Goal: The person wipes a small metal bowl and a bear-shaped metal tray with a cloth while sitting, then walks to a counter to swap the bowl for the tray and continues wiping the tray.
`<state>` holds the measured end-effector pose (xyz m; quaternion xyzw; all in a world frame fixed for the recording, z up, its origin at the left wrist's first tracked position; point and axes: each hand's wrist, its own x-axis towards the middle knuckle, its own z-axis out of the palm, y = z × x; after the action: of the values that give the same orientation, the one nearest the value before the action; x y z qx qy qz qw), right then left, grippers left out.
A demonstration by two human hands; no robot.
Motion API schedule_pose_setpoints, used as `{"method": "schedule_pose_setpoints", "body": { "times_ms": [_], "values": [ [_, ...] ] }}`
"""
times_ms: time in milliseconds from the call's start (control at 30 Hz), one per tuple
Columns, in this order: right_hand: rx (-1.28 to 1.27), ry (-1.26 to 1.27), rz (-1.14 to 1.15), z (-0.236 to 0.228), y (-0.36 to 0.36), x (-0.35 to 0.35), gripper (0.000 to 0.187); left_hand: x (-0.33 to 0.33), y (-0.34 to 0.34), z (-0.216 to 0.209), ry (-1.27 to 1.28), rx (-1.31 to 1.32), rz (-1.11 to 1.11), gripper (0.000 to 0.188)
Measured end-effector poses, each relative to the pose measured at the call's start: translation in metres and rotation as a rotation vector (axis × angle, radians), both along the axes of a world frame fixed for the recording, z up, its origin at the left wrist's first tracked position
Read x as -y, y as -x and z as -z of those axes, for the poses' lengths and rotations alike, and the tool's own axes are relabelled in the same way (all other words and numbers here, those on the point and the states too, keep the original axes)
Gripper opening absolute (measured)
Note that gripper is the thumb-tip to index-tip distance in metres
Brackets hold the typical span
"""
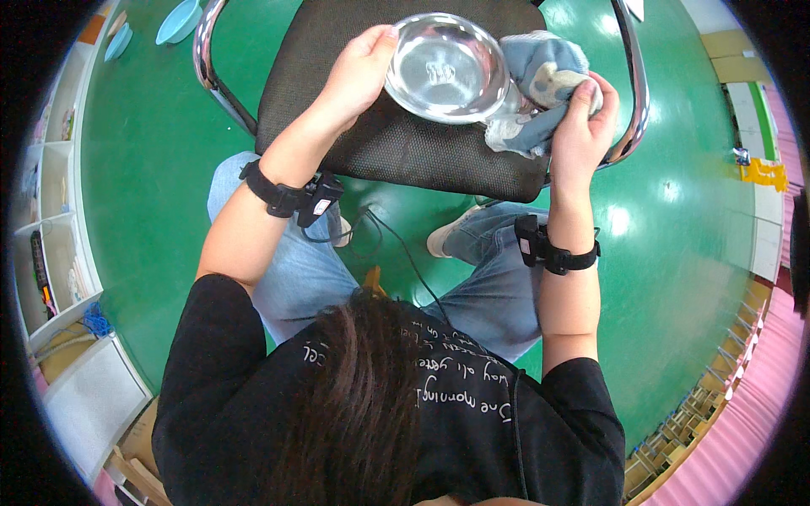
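A round, shiny metal-looking bowl (445, 72) is held over the chair seat, its inside facing up. My left hand (359, 72) is closed on the bowl's left rim, thumb at the edge. My right hand (582, 126) pinches a crumpled blue-grey and white cloth (540, 72), which lies against the bowl's right side. Part of the cloth hangs down below that rim. Some of the right fingers are hidden behind the cloth.
Under the bowl is a black mesh chair seat (371, 139) between curved chrome armrests (637, 101). Light blue basins (179, 21) stand on the green floor (152, 169) at the far left. White shelves (57, 181) line the left side. A dark cable (405, 244) hangs between my legs.
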<state>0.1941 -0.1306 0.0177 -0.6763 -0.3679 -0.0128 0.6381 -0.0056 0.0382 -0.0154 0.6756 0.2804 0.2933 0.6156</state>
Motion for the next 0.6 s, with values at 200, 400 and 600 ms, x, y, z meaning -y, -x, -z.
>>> {"method": "schedule_pose_setpoints", "body": {
  "times_ms": [200, 400, 600],
  "values": [
    [-0.959, -0.265, -0.519, 0.005, 0.022, -0.007, 0.04, 0.019, -0.008, -0.004, 0.085, 0.241, -0.144, 0.033],
    [-1.224, -0.314, -0.621, -0.013, 0.037, -0.004, 0.044, 0.041, -0.007, -0.003, 0.161, 0.116, 0.045, 0.029],
    [-1.394, -0.166, -0.778, 0.003, 0.039, 0.002, 0.043, 0.051, -0.011, 0.001, 0.133, -0.074, 0.21, 0.029]
  ]
}}
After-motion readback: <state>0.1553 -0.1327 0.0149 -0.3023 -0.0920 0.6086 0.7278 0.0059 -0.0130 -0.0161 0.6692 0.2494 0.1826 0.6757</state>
